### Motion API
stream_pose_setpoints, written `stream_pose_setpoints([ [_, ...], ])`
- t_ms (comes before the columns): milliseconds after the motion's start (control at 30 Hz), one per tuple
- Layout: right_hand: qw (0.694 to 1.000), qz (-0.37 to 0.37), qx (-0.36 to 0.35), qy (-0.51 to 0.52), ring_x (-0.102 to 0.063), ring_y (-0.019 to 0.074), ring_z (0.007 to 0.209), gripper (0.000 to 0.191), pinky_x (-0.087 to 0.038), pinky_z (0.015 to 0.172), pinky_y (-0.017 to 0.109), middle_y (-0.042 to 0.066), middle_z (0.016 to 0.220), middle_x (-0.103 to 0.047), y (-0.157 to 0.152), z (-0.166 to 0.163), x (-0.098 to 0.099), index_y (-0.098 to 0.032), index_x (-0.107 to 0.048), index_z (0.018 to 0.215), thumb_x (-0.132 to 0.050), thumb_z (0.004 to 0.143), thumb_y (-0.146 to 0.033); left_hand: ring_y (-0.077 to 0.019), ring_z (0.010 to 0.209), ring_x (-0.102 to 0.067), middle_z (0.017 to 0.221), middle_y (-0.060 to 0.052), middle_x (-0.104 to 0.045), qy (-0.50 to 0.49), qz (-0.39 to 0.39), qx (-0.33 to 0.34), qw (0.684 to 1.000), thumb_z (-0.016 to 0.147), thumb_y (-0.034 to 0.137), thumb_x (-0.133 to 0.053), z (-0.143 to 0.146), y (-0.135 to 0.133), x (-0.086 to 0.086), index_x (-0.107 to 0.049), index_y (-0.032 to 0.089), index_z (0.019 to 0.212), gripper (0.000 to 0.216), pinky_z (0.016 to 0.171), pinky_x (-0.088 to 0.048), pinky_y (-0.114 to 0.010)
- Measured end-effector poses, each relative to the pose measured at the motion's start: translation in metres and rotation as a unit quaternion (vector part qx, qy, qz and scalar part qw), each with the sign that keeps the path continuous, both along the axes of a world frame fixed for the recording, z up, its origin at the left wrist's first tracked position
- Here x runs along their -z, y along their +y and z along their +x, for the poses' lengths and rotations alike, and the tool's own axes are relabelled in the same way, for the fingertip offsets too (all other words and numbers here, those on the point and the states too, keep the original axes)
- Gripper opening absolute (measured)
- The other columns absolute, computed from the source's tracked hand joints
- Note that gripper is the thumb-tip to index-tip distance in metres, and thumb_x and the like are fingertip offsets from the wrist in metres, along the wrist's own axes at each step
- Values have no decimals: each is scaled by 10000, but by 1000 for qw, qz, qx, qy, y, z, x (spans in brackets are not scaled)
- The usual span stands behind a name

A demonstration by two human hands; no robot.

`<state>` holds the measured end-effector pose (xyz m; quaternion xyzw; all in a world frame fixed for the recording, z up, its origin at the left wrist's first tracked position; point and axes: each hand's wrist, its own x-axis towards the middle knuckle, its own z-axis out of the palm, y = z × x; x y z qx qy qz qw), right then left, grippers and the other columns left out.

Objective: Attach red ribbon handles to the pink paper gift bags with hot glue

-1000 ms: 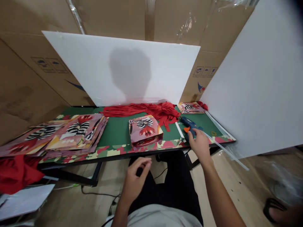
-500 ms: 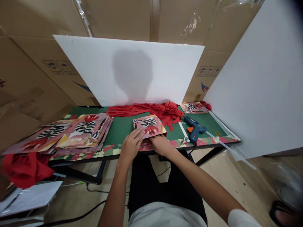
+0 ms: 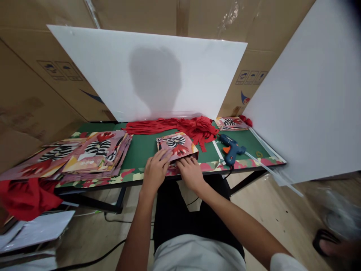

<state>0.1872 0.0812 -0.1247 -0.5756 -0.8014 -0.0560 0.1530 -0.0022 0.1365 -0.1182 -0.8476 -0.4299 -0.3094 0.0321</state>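
A pink printed paper bag (image 3: 177, 143) with black-and-white stripes and a red flower lies at the front edge of the table, its open mouth toward me. My left hand (image 3: 156, 168) grips its near left corner, fingers on top and thumb at the opening. My right hand (image 3: 190, 172) is at the mouth, its fingers curled in under the raised upper panel; the fingertips are partly hidden. Behind the bag lies a heap of red ribbons (image 3: 199, 128). To its right a blue glue gun (image 3: 232, 149) with an orange trigger rests on the table.
Stacked printed bags (image 3: 97, 152) cover the table's left side, with red fabric (image 3: 29, 199) hanging beside them. Another printed bag (image 3: 231, 123) lies at the back right. A white board (image 3: 197, 75) leans behind the green table (image 3: 138, 150). A clear glue stick (image 3: 275, 174) sticks out past the front edge.
My right hand has drawn back slightly toward me, showing more of its fingers at the bag's mouth. My left hand keeps its hold. The whole view has shifted slightly.
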Motion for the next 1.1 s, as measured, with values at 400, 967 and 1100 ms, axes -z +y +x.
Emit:
stream_pose_setpoints([
  [400, 996, 54, 39, 56, -535, 293, 1489, 496, -443, 1123, 453, 135, 1582, -638, -49, -7, 29, -148, -590, 1571, -528, 1079, -168, -303, 1468, -618, 1548, -80, -679, -27, -41, -9, 999, 1082, 233, -579, 4, -6, 0, -732, 275, 1438, 389, 1078, -583, -465],
  [967, 994, 34, 7, 100, -441, 291, 1590, 616, -407, 1221, 444, 123, 1678, -547, -70, -3, 44, -114, -511, 1651, -534, 1037, -159, -299, 1491, -597, 1542, -125, -678, -63, -28, 18, 997, 1109, 291, -538, 4, -3, 5, -731, 224, 1419, 372, 1149, -567, -498],
  [1100, 994, 24, -7, 106, -417, 282, 1612, 634, -398, 1240, 442, 130, 1688, -532, -73, 1, 45, -115, -499, 1663, -538, 1031, -140, -296, 1494, -596, 1524, -132, -689, -75, -29, 23, 997, 1100, 293, -543, 3, 1, 9, -736, 235, 1410, 369, 1166, -560, -507],
])
